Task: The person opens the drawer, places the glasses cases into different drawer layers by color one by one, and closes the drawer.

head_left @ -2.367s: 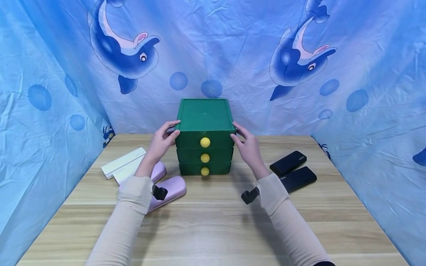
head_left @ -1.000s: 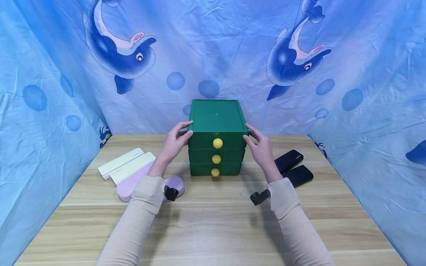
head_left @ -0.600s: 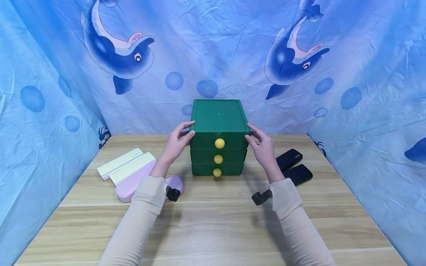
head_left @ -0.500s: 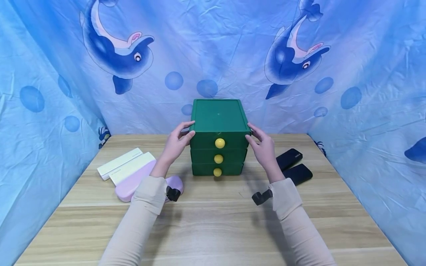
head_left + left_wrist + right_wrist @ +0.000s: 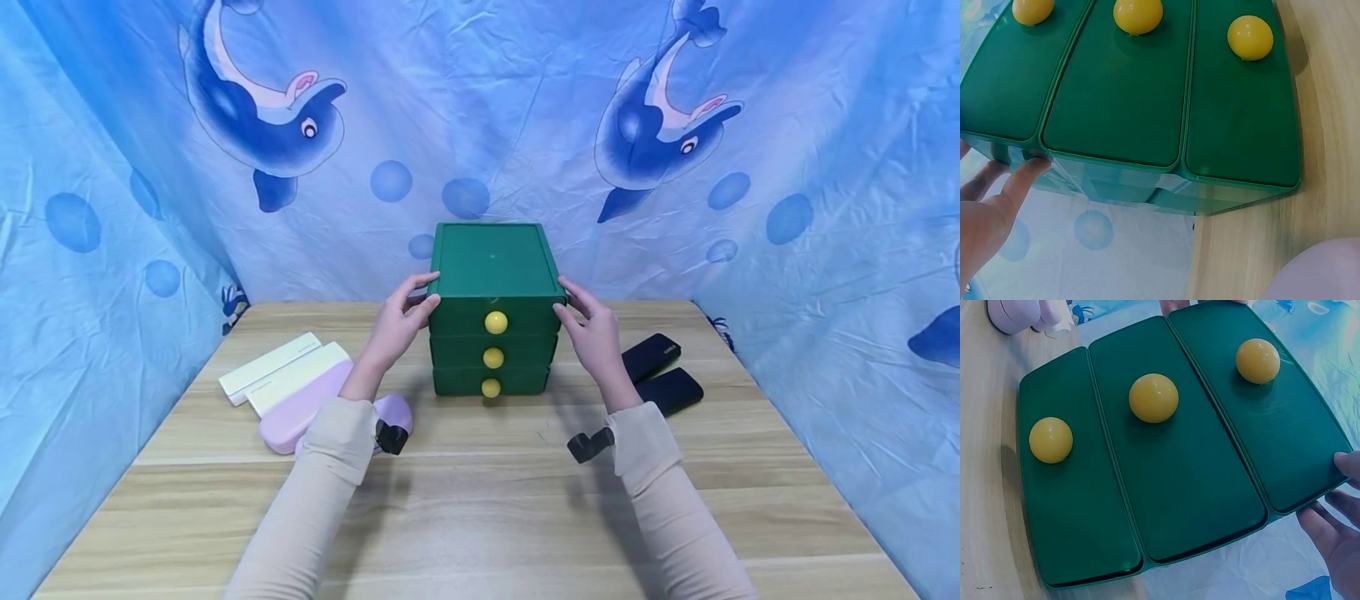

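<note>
A green drawer box with three stacked drawers, each with a round yellow knob, is at the far middle of the wooden table. All drawers are closed. My left hand holds its upper left front corner, thumb near the front edge and fingers along the side. At the opposite corner, my right hand grips the box the same way; in the right wrist view its thumb touches the front of the top drawer. Some fingertips are hidden beside the box.
Left of the box lie two long white boxes and two lilac rounded cases, partly covered by my left forearm. Two flat black cases lie on the right, one partly behind my right wrist. A blue dolphin-print curtain encloses the table.
Over the earlier frames the drawer box and both hands shifted to the right together, while the view turned slightly. During the last half second they stay almost still.
</note>
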{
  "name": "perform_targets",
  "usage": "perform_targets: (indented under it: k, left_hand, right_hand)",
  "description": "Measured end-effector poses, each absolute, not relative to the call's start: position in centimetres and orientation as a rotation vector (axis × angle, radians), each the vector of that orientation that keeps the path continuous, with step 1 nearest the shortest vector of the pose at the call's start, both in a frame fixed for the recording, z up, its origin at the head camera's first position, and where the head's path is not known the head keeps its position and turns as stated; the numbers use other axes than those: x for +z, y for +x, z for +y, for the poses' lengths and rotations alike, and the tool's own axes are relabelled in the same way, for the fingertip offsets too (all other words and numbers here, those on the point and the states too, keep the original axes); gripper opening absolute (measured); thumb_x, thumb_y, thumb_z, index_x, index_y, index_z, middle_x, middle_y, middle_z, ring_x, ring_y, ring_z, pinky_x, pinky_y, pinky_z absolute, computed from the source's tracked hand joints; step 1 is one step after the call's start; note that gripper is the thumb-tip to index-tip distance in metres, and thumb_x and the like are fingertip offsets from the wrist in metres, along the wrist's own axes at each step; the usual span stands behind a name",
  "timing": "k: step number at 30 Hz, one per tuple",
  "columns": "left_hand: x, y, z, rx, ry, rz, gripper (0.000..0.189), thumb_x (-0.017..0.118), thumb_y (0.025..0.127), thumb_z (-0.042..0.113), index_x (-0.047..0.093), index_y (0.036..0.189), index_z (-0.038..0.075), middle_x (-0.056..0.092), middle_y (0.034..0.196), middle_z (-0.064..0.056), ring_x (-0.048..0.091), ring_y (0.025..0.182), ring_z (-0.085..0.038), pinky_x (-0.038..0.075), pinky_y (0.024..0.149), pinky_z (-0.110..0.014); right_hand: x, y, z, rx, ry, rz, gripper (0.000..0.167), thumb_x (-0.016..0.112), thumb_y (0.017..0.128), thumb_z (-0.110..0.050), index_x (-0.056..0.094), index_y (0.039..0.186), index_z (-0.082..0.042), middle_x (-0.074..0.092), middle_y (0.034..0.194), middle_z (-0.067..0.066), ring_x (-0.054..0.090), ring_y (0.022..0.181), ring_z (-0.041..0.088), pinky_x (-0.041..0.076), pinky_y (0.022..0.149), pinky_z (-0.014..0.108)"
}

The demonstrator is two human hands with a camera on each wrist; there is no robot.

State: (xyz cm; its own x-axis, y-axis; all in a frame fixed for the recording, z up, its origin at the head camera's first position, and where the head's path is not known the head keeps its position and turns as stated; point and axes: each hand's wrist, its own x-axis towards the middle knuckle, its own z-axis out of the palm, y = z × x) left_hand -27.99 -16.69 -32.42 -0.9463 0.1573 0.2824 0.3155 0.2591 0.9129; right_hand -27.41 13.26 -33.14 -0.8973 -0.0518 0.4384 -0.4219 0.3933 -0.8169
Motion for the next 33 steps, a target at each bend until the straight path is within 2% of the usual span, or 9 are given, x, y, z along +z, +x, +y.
perform_targets:
  k: [5,12,19,29,33]
  left_hand:
    - [-32.5,-27.9,-16.6,-1.759,-0.457,-2.375,0.045,0.052,0.1,0.032,0.046,0.143,0.019,0.035,0.154,-0.009,0.046,0.135,-0.034,0.05,0.098,-0.05]
    - [-31.1,-26.3,-16.1,-1.753,-0.434,-2.4,0.046,0.05,0.102,0.024,0.043,0.145,0.011,0.034,0.154,-0.015,0.044,0.136,-0.037,0.049,0.099,-0.052]
    - [-32.5,-27.6,-16.5,-1.763,-0.437,-2.38,0.046,0.052,0.1,0.033,0.045,0.144,0.022,0.037,0.154,-0.006,0.045,0.136,-0.032,0.05,0.099,-0.05]
    - [-32.5,-27.6,-16.4,-1.806,-0.436,-2.373,0.047,0.05,0.102,0.025,0.041,0.147,0.017,0.032,0.156,-0.011,0.041,0.138,-0.035,0.047,0.101,-0.055]
    - [-32.6,-27.5,-16.3,-1.809,-0.446,-2.355,0.047,0.051,0.101,0.031,0.042,0.146,0.021,0.032,0.156,-0.006,0.041,0.138,-0.033,0.047,0.102,-0.053]
  right_hand:
    - [-33.1,-27.4,13.2,1.506,0.399,-2.314,0.045,0.059,0.097,-0.023,0.051,0.142,-0.018,0.051,0.146,0.009,0.051,0.132,0.028,0.05,0.099,0.048]
    - [-33.3,-27.4,13.3,1.504,0.415,-2.318,0.046,0.057,0.098,-0.024,0.05,0.143,-0.019,0.049,0.147,0.009,0.049,0.134,0.029,0.049,0.1,0.05]
    - [-33.2,-27.2,13.3,1.494,0.399,-2.323,0.046,0.057,0.098,-0.025,0.049,0.143,-0.02,0.048,0.148,0.008,0.049,0.134,0.027,0.049,0.1,0.049]
    - [-33.2,-27.3,13.5,1.506,0.417,-2.331,0.047,0.057,0.098,-0.027,0.049,0.143,-0.021,0.048,0.148,0.008,0.049,0.134,0.027,0.049,0.1,0.049]
    - [-33.3,-27.4,13.6,1.539,0.413,-2.347,0.047,0.056,0.098,-0.028,0.047,0.144,-0.023,0.046,0.15,0.006,0.047,0.136,0.027,0.048,0.102,0.05]
